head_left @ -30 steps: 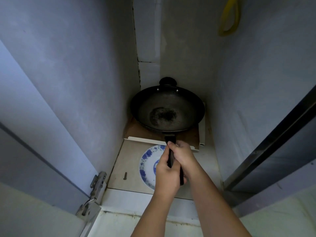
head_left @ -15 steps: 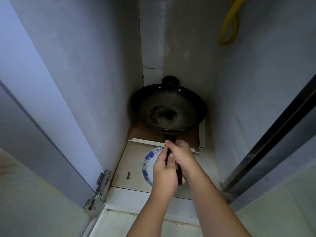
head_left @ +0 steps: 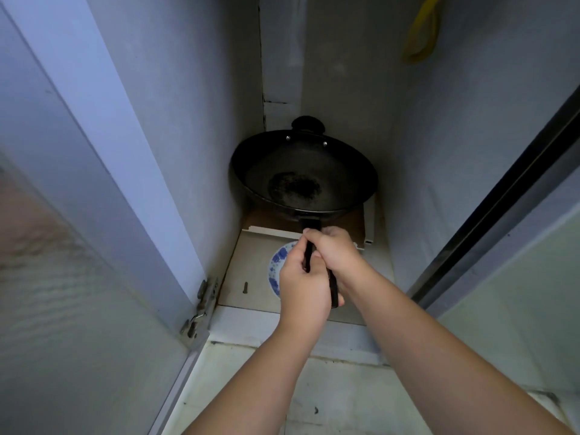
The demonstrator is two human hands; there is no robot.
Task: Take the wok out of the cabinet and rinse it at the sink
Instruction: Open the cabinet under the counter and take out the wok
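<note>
Head view: both hands, left hand (head_left: 303, 285) and right hand (head_left: 337, 254), grip the wok (head_left: 303, 174) handle.

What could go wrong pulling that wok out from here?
1. The blue-and-white patterned plate lies right under the long black handle; a dipping black round wok could hit it.
2. The cabinet is narrow: the wok's rim sits close to the left wall and could scrape.
3. Both hands, left hand and right hand, grip the handle only, so the wok could tip.

Both hands, left hand (head_left: 303, 285) and right hand (head_left: 334, 254), wrapped round the handle of the black wok (head_left: 303, 172) inside the cabinet (head_left: 175, 127), blue-patterned plate (head_left: 277, 262) underneath at 6 o'clock of the wok.
</note>
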